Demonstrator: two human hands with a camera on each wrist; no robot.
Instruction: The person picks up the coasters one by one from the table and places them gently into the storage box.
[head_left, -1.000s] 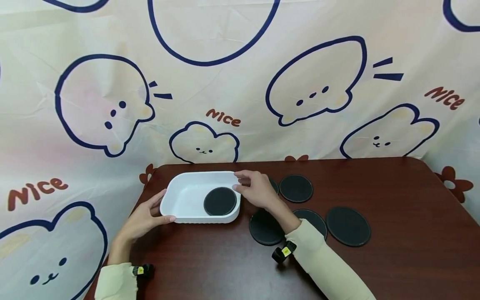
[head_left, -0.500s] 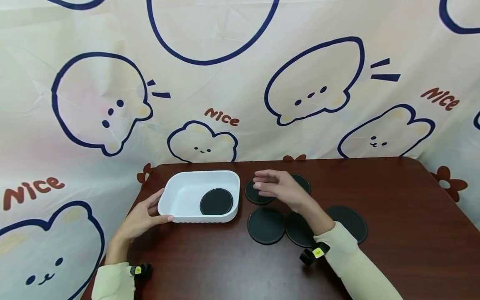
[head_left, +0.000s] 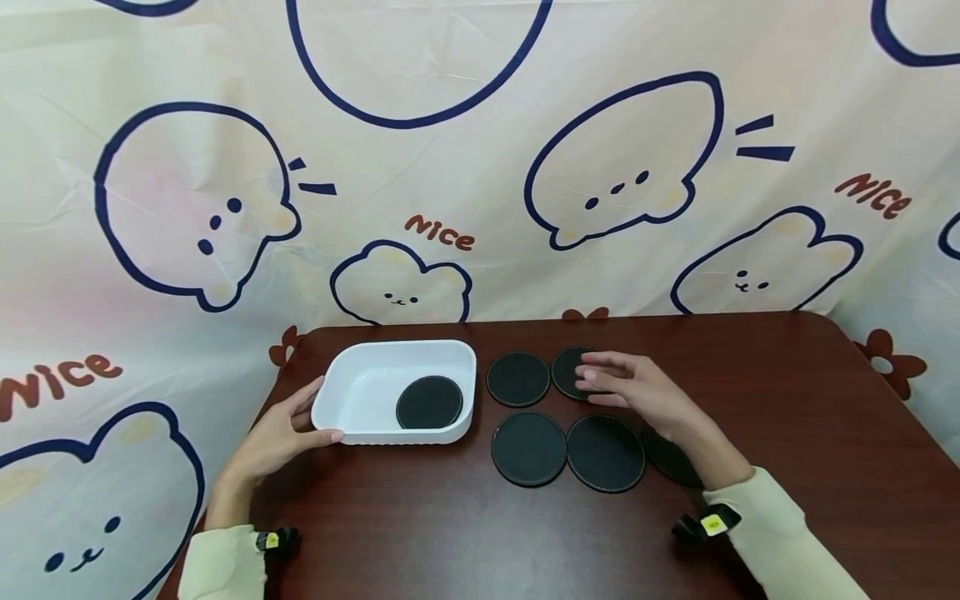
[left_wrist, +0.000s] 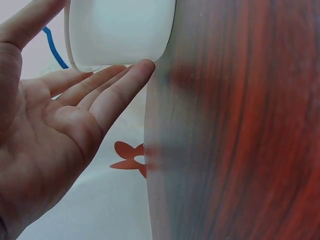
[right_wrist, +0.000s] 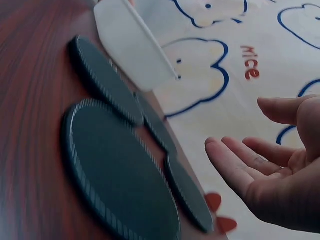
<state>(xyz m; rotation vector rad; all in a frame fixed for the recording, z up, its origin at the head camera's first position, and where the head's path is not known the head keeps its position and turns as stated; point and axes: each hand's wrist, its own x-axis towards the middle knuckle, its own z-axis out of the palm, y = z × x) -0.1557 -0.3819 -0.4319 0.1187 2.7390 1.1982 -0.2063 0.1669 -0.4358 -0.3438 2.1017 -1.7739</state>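
Note:
A white plastic box stands at the back left of the table, a round black coaster inside it toward its right end. My left hand grips the box's left end, thumb at the front edge and fingers along the side. In the left wrist view, fingertips touch the box's end. My right hand hovers with fingers extended and holds nothing, partly covering a back coaster. Beneath its wrist another coaster is partly hidden. The right wrist view shows the hand apart from the coasters.
Right of the box, more black coasters lie flat: one behind and two in front, the left one and the right one. A patterned cloth hangs along the table's back edge. The table is dark brown wood.
My right hand has let go of the box's right rim and moved right over the coasters, fingers extended. The left hand still holds the box, which stays in place.

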